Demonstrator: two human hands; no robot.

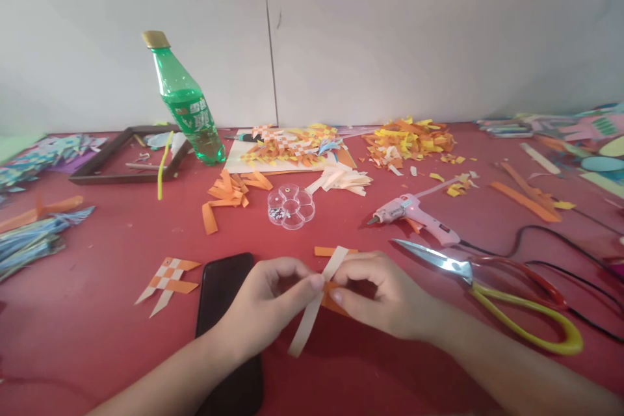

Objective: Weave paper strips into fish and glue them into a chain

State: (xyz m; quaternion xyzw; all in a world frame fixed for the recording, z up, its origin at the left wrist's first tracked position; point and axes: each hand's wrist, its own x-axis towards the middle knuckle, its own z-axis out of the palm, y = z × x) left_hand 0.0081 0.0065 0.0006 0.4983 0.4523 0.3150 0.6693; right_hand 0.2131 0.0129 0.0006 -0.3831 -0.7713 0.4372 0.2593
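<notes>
Between both hands, a cream paper strip [306, 327] crosses an orange paper strip [336, 302]. My left hand [275, 302] pinches the cream strip between thumb and fingers near the crossing. My right hand [380, 296] is closed on the orange strip, thumb on top. Another orange piece [324, 251] shows just behind the fingers. Under my left forearm lies a black phone [224, 289]. Left of the phone rests a woven orange-and-cream paper fish [168, 281]. Scissors with red and yellow handles [517, 322] lie right of my right hand.
A pink glue gun [419, 218] with a black cord lies at right. Behind my hands are a clear flower-shaped case [291, 207], orange strips [229, 192] and cream strips [344, 179]. A green bottle [190, 110] stands by a dark frame [121, 179]. Paper scraps [409, 143] are heaped by the wall.
</notes>
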